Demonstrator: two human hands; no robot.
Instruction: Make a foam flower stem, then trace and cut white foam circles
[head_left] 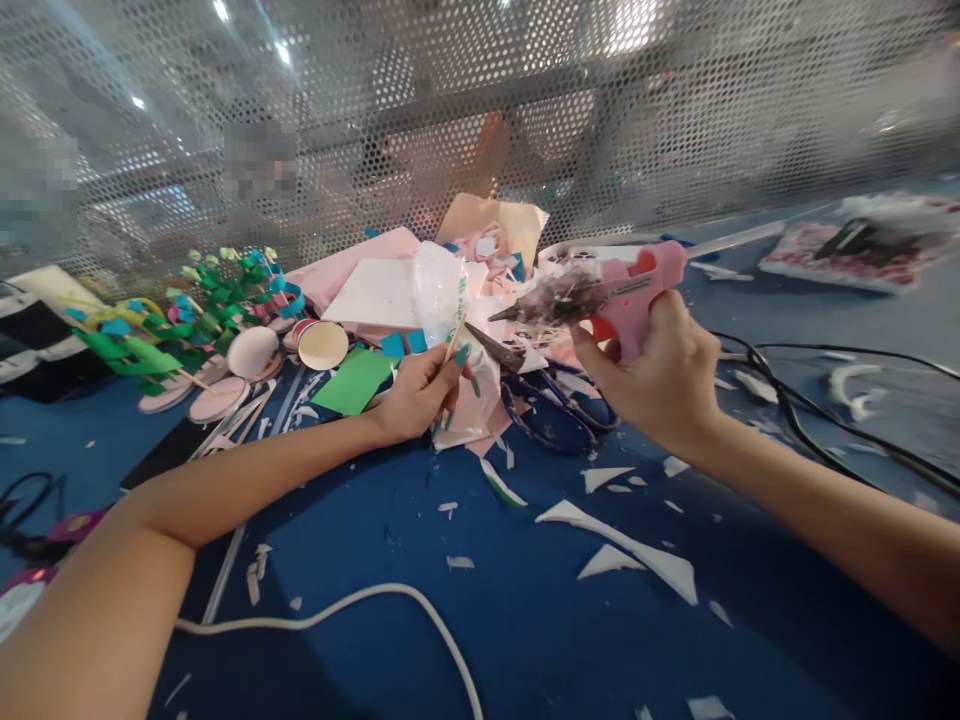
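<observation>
My right hand grips a pink glue gun by its handle, with a clear glue stick sticking out of the back. The gun's dark nozzle points left, a short way from the tip of a thin wooden stick. That stick is pinched upright and slightly tilted between the fingers of my left hand. Behind the stick lies a crumpled clear plastic bag. Scissors with dark blue handles rest on the table under the gun, their blades toward the stick.
Paper flower pieces with green leaves and round discs crowd the left. Green card lies by my left hand. White scraps litter the blue table. A white cable curves in front; black cables run right. A perforated metal screen stands behind.
</observation>
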